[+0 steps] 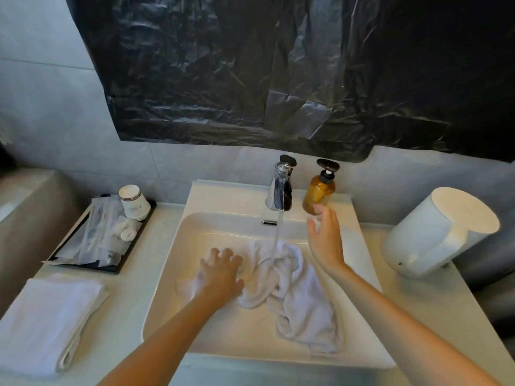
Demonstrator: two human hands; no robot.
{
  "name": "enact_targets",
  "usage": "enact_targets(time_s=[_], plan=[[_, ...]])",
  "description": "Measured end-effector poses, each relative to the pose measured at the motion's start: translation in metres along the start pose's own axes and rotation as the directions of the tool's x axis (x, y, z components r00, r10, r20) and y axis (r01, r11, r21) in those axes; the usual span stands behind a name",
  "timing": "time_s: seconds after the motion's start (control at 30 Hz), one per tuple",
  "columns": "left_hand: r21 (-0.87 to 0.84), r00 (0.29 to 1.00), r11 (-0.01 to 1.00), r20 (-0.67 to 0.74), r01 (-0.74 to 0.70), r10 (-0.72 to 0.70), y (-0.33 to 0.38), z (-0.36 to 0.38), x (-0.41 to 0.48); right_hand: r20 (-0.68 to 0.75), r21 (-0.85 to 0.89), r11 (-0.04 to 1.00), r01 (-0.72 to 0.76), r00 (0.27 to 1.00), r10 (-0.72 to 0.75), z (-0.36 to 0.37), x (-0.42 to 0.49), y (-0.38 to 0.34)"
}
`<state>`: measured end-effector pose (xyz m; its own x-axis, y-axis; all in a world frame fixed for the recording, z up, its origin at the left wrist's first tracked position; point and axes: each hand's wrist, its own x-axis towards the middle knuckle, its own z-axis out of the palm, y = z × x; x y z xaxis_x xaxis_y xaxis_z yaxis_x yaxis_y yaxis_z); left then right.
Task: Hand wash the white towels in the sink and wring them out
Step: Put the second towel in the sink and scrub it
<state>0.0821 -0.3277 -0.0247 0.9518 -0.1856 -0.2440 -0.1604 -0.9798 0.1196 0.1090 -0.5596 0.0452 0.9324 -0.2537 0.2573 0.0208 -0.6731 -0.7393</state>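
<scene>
**Towel soaking, soap likely next**

Sink [172, 274]: holding one white towel [292, 291], crumpled mid-basin directly under running tap [279, 190], presumably for soaking. Left of sink, on surface [126, 319]: folded towel [47, 316], dry-looking, probably waiting its turn. Left hand [223, 274]: fingers spread, palm down, pressing white towel's left end against sink floor, seemingly to pin it there. Right hand [324, 238]: open, empty, raised at sink's back-right toward amber pump bottle [317, 190]; contact not discernible.
</scene>
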Motion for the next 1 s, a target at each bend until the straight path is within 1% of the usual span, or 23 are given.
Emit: enact_targets(time_s=[0.03,0.07,0.1,0.13,0.17,0.2,0.23,0.3,0.33,0.37,0.4,0.43,0.47,0.53,0.57,0.63,0.7,0.77,0.83,0.87,0.9,0.97,1.0], plan=[[0.021,0.999,0.999,0.001,-0.047,0.047,0.005,0.001,0.000,0.074,-0.090,0.988,-0.122,0.989,0.129,0.006,-0.010,0.017],[-0.021,0.995,0.995,0.040,-0.092,0.093,0.010,0.002,0.000,0.178,-0.208,0.950,-0.233,0.946,0.271,0.012,-0.020,0.034],[-0.074,0.985,0.992,0.126,-0.107,0.115,0.014,0.005,0.000,0.275,-0.322,0.896,-0.306,0.875,0.398,0.019,-0.030,0.048],[-0.102,0.976,0.988,0.174,-0.115,0.131,0.019,0.007,-0.001,0.347,-0.410,0.847,-0.339,0.800,0.489,0.023,-0.039,0.058],[-0.098,0.976,0.985,0.156,-0.139,0.154,0.022,0.010,0.000,0.393,-0.459,0.819,-0.344,0.749,0.534,0.027,-0.047,0.066],[-0.050,0.982,0.987,0.103,-0.155,0.159,0.022,0.013,0.001,0.408,-0.470,0.817,-0.334,0.738,0.537,0.030,-0.051,0.070],[0.015,0.988,0.989,0.059,-0.144,0.143,0.021,0.016,0.002,0.409,-0.447,0.834,-0.324,0.755,0.513,0.032,-0.053,0.071],[0.108,0.998,0.993,0.031,-0.052,0.049,0.016,0.013,0.005,0.397,-0.333,0.889,-0.314,0.808,0.435,0.032,-0.052,0.065],[0.082,1.000,0.997,0.022,0.002,-0.004,0.012,0.011,0.009,0.391,-0.260,0.918,-0.298,0.837,0.383,0.031,-0.050,0.057],[-0.025,0.999,0.998,-0.001,0.050,-0.050,0.008,0.007,0.013,0.384,-0.175,0.944,-0.278,0.864,0.326,0.030,-0.046,0.049],[-0.197,0.993,0.976,-0.051,0.094,-0.105,0.006,0.000,0.015,0.383,-0.092,0.961,-0.259,0.882,0.275,0.028,-0.042,0.039],[-0.380,0.981,0.916,-0.089,0.129,-0.175,0.002,-0.006,0.016,0.390,-0.024,0.972,-0.234,0.893,0.224,0.027,-0.037,0.030],[-0.519,0.964,0.841,-0.110,0.153,-0.243,-0.004,-0.013,0.018,0.396,0.017,0.977,-0.213,0.899,0.189,0.026,-0.033,0.021],[-0.693,0.928,0.692,-0.092,0.201,-0.361,-0.014,-0.022,0.019,0.386,0.049,0.976,-0.212,0.906,0.177,0.023,-0.024,0.012],[-0.734,0.920,0.646,-0.073,0.212,-0.386,-0.019,-0.026,0.018,0.357,0.044,0.974,-0.224,0.914,0.194,0.022,-0.020,0.011],[-0.780,0.928,0.599,-0.063,0.184,-0.368,-0.023,-0.032,0.016,0.284,0.017,0.958,-0.288,0.920,0.271,0.014,-0.014,0.014],[-0.832,0.944,0.534,-0.041,0.149,-0.327,-0.018,-0.034,0.014,0.239,-0.004,0.934,-0.357,0.907,0.348,-0.001,-0.011,0.019],[-0.895,0.962,0.429,-0.003,0.118,-0.272,-0.003,-0.036,0.014,0.245,-0.042,0.927,-0.372,0.896,0.370,-0.016,-0.010,0.023],[-0.920,0.978,0.384,0.000,0.082,-0.210,0.015,-0.041,0.015,0.282,-0.124,0.931,-0.343,0.887,0.365,-0.027,-0.008,0.021],[-0.926,0.985,0.372,0.000,0.066,-0.174,0.024,-0.043,0.015,0.282,-0.163,0.941,-0.296,0.900,0.332,-0.032,-0.007,0.015],[-0.929,0.990,0.366,0.009,0.059,-0.139,0.031,-0.045,0.016,0.259,-0.174,0.959,-0.225,0.929,0.265,-0.036,-0.005,0.005],[-0.929,0.996,0.365,0.032,0.061,-0.083,0.041,-0.047,0.016,0.189,-0.105,0.994,-0.009,0.982,0.029,-0.047,0.001,-0.030],[-0.928,0.997,0.368,0.035,0.057,-0.068,0.044,-0.048,0.016,0.176,-0.074,0.992,0.103,0.980,-0.089,-0.052,0.007,-0.050]])
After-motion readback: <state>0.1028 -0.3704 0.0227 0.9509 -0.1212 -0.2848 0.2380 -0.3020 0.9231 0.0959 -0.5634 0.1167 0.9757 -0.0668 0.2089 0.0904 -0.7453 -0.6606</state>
